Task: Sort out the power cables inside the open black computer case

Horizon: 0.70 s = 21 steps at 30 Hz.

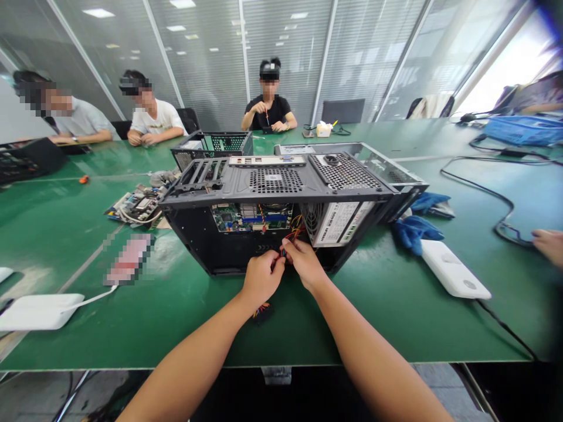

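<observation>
An open black computer case [272, 181] lies on its side on the green table [387, 305], showing a motherboard [246, 215] and a power supply [338, 221] inside. My left hand [260, 276] and my right hand [302, 262] meet at the case's near opening. Both are closed in a pinch on a bundle of red, yellow and black power cables [290, 237] that runs out of the power supply. More of the cable bundle hangs below my left wrist [262, 310].
A loose circuit board [136, 205] lies left of the case, blue gloves [413, 231] and a white box [453, 269] to the right. Another white box [39, 310] sits at the left edge. Three people sit across the table; another person's hand [548, 243] rests at far right.
</observation>
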Available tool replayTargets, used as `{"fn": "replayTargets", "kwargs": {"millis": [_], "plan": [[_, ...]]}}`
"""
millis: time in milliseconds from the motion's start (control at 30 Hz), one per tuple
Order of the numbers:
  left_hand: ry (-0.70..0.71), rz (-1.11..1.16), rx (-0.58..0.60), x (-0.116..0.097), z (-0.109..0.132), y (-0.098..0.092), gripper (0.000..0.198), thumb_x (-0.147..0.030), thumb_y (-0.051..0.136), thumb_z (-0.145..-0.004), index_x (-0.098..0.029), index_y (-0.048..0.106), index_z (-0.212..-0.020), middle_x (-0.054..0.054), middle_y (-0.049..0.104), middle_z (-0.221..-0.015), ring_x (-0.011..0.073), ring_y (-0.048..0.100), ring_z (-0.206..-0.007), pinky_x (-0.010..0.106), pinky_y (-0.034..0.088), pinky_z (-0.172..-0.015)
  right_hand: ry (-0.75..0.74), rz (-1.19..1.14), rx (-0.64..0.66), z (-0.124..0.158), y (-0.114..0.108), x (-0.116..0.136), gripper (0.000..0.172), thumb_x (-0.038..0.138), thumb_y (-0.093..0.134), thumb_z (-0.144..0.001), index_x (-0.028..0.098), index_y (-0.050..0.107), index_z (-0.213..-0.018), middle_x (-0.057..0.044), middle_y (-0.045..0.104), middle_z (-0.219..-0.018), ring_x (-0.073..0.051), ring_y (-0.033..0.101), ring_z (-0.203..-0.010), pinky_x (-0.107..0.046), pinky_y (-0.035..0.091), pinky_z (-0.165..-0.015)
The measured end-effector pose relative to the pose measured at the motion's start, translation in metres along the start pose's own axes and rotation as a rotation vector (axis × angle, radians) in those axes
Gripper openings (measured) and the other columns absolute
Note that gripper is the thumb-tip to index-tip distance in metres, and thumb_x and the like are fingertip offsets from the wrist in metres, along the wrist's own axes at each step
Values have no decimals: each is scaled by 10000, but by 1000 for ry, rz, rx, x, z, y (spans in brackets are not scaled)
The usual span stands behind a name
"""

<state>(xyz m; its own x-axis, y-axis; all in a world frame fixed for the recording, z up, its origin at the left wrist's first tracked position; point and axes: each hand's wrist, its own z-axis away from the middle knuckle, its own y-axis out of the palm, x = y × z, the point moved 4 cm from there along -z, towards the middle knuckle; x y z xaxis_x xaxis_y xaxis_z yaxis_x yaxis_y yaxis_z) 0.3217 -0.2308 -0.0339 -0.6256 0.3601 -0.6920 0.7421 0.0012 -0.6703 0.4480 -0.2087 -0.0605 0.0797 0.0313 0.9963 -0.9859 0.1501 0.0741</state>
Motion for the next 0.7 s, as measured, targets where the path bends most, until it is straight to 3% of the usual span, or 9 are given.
{"fn": "replayTargets", "kwargs": {"millis": [233,700], "plan": [[-35,40,63,1,1,3,263,-265,412,-916,-178,582,-735,-13,594,-561,106,577,-479,192,370,-500,22,-6,-6,0,0,0,416,594,654,-698,181,604,-703,3,573,-660,-139,469,-605,-286,343,-583],[-49,22,39,-1,0,0,214,-274,463,-894,-182,583,-742,-20,575,-543,121,598,-502,200,379,-506,-9,18,-2,0,0,0,443,627,636,-708,186,603,-684,19,510,-581,-136,434,-574,-278,336,-562]]}}
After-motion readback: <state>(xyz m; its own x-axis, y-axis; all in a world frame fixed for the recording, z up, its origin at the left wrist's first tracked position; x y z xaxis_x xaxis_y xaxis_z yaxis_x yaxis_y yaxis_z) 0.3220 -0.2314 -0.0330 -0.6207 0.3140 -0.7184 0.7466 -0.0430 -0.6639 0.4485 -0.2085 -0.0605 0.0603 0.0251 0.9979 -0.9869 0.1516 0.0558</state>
